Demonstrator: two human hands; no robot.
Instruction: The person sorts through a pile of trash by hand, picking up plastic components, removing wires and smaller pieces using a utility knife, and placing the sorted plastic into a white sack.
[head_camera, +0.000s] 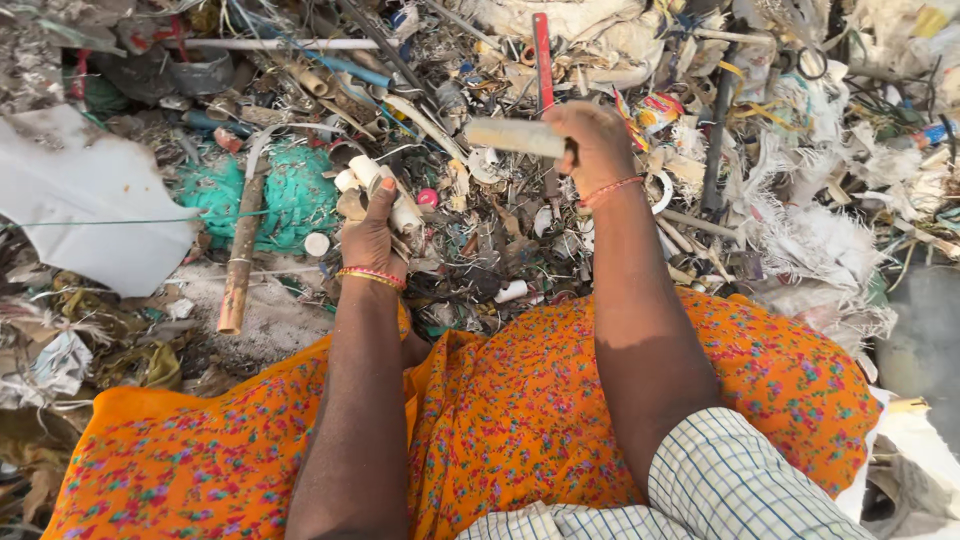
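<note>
My left hand (372, 235) is closed around a bunch of short white and beige pipe pieces (372, 180), held just above a heap of mixed scrap. My right hand (592, 142) grips a dirty white pipe length (512, 136) that sticks out to the left, level over the heap. Both wrists wear thin bangles. My lap is covered by orange flowered cloth (520, 410), and a checked sleeve (730, 480) shows on my right arm.
The heap holds wires, tubes, a red metal bar (542, 55), a green net bundle (290, 195), a rusty brown pipe (240, 255) and a grey sheet (85, 200) at left. Shredded white sacking (815, 240) lies at right.
</note>
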